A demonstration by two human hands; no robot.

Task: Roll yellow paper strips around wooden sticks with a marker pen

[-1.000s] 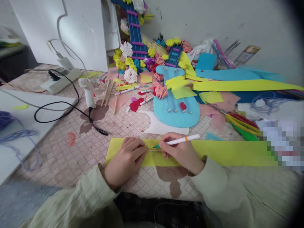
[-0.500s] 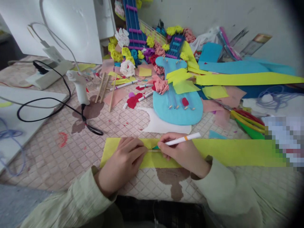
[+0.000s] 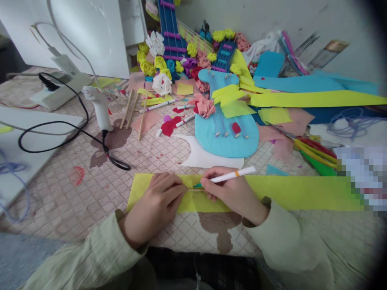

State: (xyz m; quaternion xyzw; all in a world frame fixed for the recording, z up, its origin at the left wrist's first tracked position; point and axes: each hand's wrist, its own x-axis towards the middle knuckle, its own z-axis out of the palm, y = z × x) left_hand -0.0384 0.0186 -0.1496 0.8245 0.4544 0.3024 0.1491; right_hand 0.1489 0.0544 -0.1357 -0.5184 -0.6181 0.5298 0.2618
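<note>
My left hand (image 3: 160,199) rests on the yellow paper strip (image 3: 302,193). Its fingers are bent and pinched at the left end of a thin, pale stick (image 3: 196,190), which lies along the strip between my hands. My right hand (image 3: 231,193) grips a white marker (image 3: 232,176) with an orange band like a pen, its back end pointing up and right. A small green pointed piece (image 3: 198,185) shows at the right fingertips, just above the stick; I cannot tell whether it belongs to the marker. The fingers partly hide the stick's ends.
Beyond my hands lies a light-blue guitar-shaped piece (image 3: 226,141) over white paper (image 3: 205,155). Scissors (image 3: 314,152) lie right. A white glue gun (image 3: 101,108) with a black cable, wooden sticks (image 3: 130,108) and a power strip (image 3: 60,94) are at left. Crumpled paper flowers (image 3: 161,83) pile behind.
The view has shifted very slightly. Both hands, the marker and the stick keep nearly the same positions on the yellow strip.
</note>
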